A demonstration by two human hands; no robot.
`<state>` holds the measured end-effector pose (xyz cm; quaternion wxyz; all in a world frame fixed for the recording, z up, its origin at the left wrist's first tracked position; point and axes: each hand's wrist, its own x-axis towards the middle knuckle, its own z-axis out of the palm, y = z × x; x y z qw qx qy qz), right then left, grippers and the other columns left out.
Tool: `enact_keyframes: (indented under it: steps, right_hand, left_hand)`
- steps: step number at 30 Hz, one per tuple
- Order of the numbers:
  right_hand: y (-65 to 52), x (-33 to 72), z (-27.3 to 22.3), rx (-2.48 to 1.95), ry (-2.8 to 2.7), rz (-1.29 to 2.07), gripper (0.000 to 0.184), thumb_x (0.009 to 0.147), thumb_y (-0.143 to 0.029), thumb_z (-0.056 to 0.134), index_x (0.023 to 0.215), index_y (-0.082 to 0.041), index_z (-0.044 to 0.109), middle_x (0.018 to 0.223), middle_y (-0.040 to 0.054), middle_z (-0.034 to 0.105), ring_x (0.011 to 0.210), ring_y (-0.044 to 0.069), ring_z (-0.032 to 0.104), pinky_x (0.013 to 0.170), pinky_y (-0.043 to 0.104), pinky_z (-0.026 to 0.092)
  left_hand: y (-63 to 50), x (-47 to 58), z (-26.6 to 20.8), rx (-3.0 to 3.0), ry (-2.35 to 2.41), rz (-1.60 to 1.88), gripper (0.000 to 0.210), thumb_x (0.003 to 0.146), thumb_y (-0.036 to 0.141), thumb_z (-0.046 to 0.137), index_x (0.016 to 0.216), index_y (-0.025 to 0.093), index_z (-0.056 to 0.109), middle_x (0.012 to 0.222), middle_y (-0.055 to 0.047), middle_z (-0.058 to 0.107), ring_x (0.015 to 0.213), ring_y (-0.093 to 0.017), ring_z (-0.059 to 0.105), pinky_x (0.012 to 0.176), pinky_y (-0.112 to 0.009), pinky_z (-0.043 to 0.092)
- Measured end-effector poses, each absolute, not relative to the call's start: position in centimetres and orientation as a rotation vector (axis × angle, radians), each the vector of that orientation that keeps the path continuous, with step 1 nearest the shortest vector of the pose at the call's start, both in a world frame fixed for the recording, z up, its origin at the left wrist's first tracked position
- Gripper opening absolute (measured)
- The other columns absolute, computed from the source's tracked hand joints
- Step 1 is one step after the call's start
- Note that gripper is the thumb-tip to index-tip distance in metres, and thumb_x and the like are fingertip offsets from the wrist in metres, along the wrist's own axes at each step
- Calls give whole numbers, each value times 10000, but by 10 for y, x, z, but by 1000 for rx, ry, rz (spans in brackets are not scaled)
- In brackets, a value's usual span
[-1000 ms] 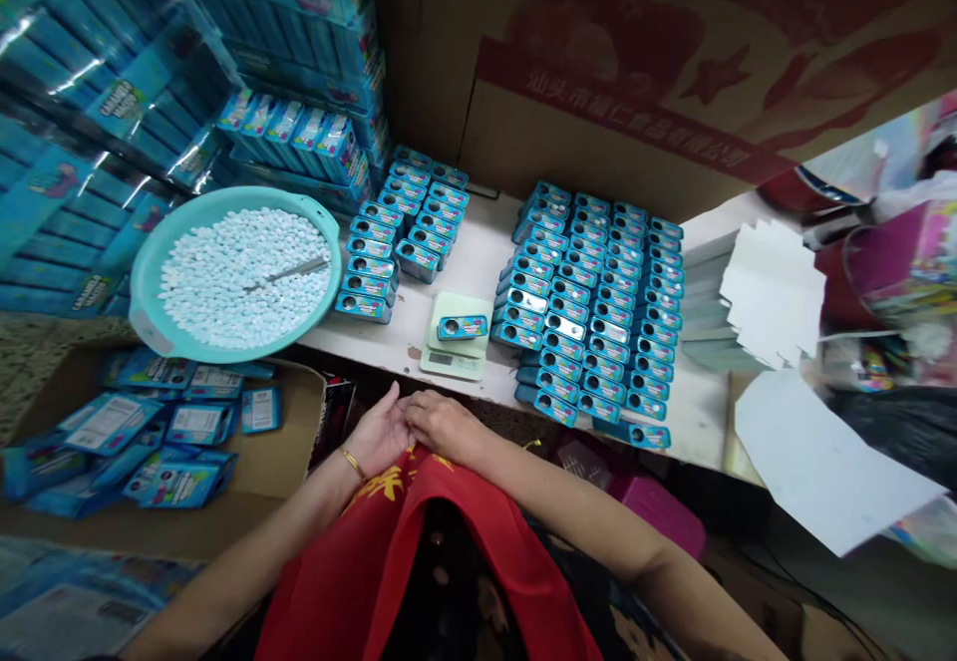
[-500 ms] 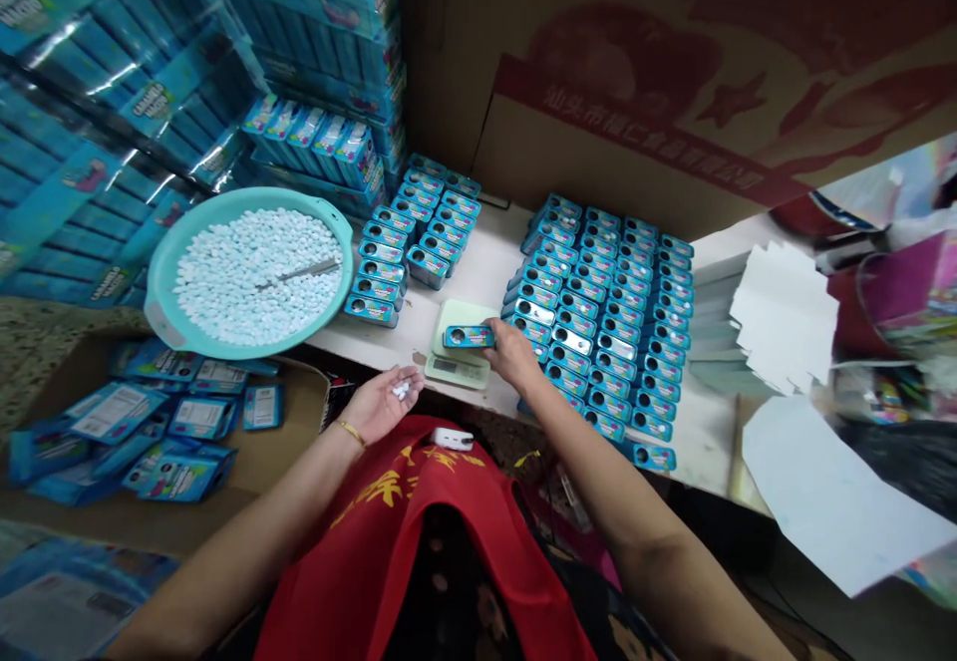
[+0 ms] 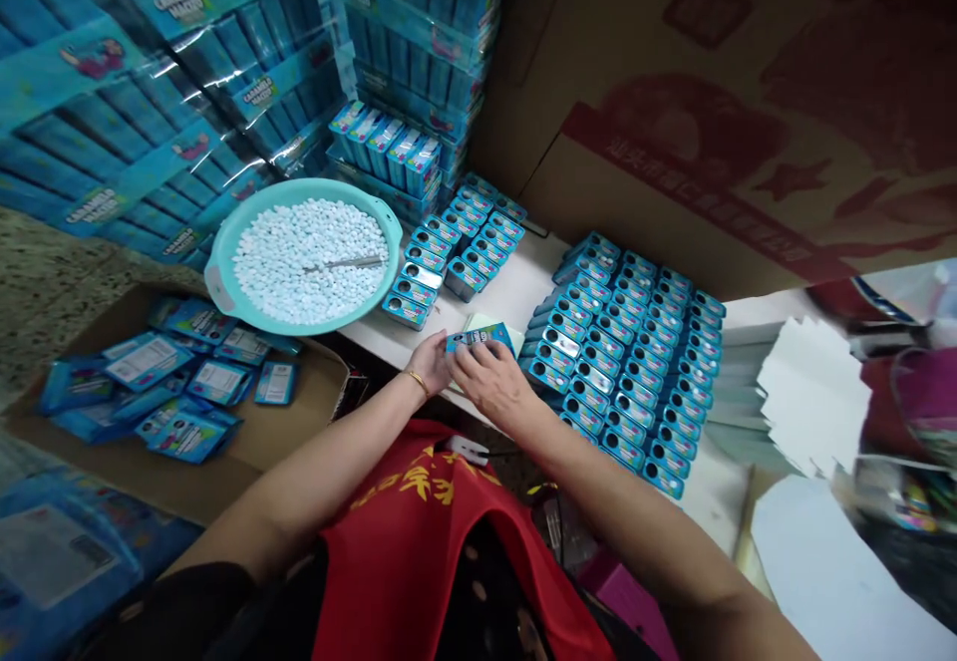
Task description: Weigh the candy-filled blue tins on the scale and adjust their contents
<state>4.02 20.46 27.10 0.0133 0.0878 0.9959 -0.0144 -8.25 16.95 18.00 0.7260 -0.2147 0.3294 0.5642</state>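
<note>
My right hand (image 3: pixel 493 382) grips a blue candy box (image 3: pixel 489 334), its fingers bent over the front. My left hand (image 3: pixel 430 362) is curled up against the box's left end, fingers drawn together; whatever lies inside it is hidden. Beneath the box, mostly covered by it and my hands, is a pale green scale (image 3: pixel 471 322). To the left stands a turquoise basin (image 3: pixel 216 277) of small white candies (image 3: pixel 299 252), with a narrow metal utensil (image 3: pixel 344 264) lying on them.
Rows of blue boxes (image 3: pixel 617 362) fill the table's right side; more boxes (image 3: pixel 415 277) stand near the basin. A big brown carton (image 3: pixel 635 143) walls the back. Wrapped packs (image 3: pixel 186 73) are stacked left. An open carton (image 3: pixel 299 427) holds flat blue packets (image 3: pixel 150 357).
My left hand, earlier open with white candies on its palm, has closed in against the box. The box is raised and tilted in my right hand. The view has shifted left.
</note>
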Motion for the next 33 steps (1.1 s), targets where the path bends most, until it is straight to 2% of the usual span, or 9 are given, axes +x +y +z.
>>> enact_keyframes:
  steps: [11, 18, 22, 30, 33]
  right_hand:
    - [194, 49, 266, 246, 3022, -118, 250, 848, -109, 341, 1000, -137, 538, 1086, 128, 494, 947, 251, 411, 708, 412, 355]
    - [193, 56, 271, 344, 3003, -199, 293, 852, -114, 344, 1098, -152, 500, 1105, 122, 492, 965, 250, 409, 726, 410, 354]
    - [204, 70, 270, 580, 3040, -198, 345, 851, -144, 371, 1191, -159, 431, 1148, 113, 487, 999, 247, 405, 799, 412, 354]
    - [220, 95, 255, 995, 3105, -472, 351, 802, -169, 434, 1151, -139, 449, 1093, 110, 508, 1002, 223, 434, 827, 360, 407]
    - [213, 95, 259, 1029, 3137, -427, 348, 807, -171, 431, 1153, -139, 453, 1089, 112, 517, 1015, 223, 434, 839, 358, 399]
  left_hand:
    - [173, -69, 170, -436, 782, 1184, 266, 828, 241, 383, 768, 99, 600, 618, -66, 614, 558, -147, 575, 592, -252, 438]
    - [180, -61, 175, -442, 819, 1162, 260, 825, 198, 399, 726, 72, 604, 590, -64, 602, 538, -137, 562, 579, -250, 427]
    - [181, -62, 175, -470, 821, 1202, 181, 797, 174, 450, 739, 83, 596, 612, -68, 608, 546, -132, 567, 562, -246, 443]
    - [180, -68, 172, -471, 809, 1259, 130, 774, 143, 486, 762, 76, 597, 622, -73, 606, 561, -151, 581, 542, -276, 480]
    - [177, -70, 171, -476, 815, 1263, 128, 774, 141, 487, 769, 77, 598, 637, -78, 616, 569, -155, 586, 547, -283, 485]
